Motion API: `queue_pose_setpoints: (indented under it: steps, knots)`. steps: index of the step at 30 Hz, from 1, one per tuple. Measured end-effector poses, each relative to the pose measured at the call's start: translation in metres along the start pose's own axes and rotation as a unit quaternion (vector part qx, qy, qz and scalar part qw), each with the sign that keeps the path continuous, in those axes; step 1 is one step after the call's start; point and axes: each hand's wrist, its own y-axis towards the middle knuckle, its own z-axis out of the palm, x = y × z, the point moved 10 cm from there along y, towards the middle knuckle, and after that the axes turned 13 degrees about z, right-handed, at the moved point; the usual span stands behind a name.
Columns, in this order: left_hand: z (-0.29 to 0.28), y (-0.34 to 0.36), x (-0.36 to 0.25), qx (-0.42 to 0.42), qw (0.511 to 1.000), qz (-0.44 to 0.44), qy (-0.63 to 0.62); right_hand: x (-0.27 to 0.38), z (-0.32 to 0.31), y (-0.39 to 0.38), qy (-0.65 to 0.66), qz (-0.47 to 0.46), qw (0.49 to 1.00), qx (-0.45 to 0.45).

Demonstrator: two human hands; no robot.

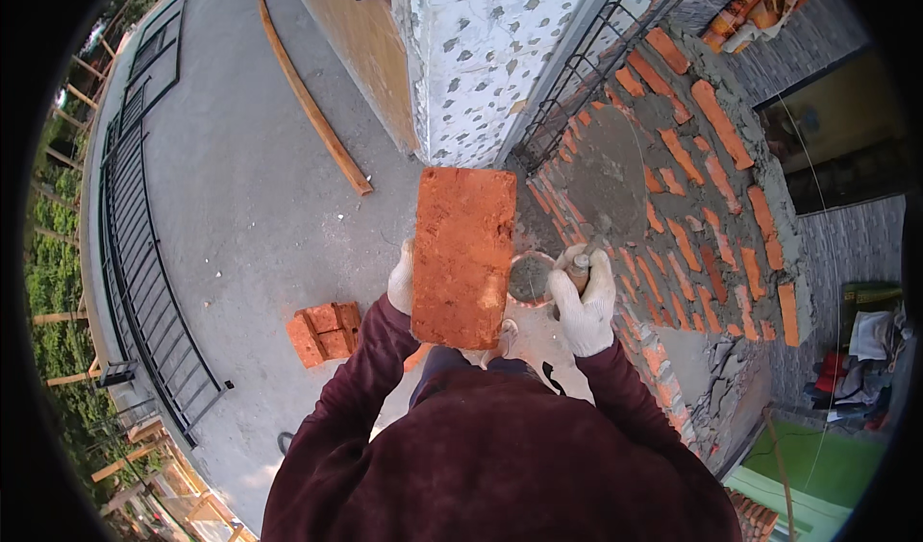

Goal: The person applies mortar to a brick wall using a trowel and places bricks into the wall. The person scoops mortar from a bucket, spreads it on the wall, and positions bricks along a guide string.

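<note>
A red-orange brick [463, 258] stands up in front of me, its broad face filling the middle of the view. My left hand [401, 278], in a white glove, grips its left edge; most of the fingers are behind the brick. In my right hand [585, 302], also gloved in white, is a trowel [579, 271] by its wooden handle. Its grey blade seems to reach up and away over the brickwork, hard to part from the mortar there. Between brick and right hand, a round bucket [531, 279] of grey mortar shows partly.
Rough brickwork with mortar joints [711, 206] rises at my right, with a steel rebar cage [586, 57] beside it. A pitted white column [481, 71] stands ahead. Several bricks [325, 333] lie on the floor at left, below a long timber strip [303, 90]. A black railing [144, 225] lines the left edge.
</note>
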Motion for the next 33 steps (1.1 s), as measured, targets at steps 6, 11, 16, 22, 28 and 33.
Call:
queue_pose_setpoints:
  steps: [6, 11, 16, 22, 28, 33]
  knots:
    - [0.090, 0.021, 0.070, 0.140, 0.983, -0.114, -0.035, 0.028, -0.033, -0.037, -0.002, -0.006, 0.996, -0.092]
    - [0.098, 0.030, 0.093, 0.088, 0.988, -0.074, 0.104, 0.048, -0.081, -0.063, -0.226, -0.150, 0.939, -0.214]
    - [0.103, 0.034, 0.138, 0.150, 0.950, -0.099, 0.257, 0.040, -0.110, -0.054, -0.275, -0.238, 0.901, -0.238]
    - [0.091, 0.041, 0.181, 0.149, 0.946, -0.136, 0.253, 0.005, -0.140, -0.044, -0.328, -0.293, 0.866, -0.238]
    - [0.148, 0.049, 0.229, 0.151, 0.960, -0.234, 0.015, -0.055, -0.242, -0.070, -0.338, -0.248, 0.834, -0.358]
    - [0.176, 0.058, 0.258, 0.127, 0.964, -0.227, 0.057, -0.147, -0.322, -0.110, -0.332, -0.028, 0.868, -0.368]
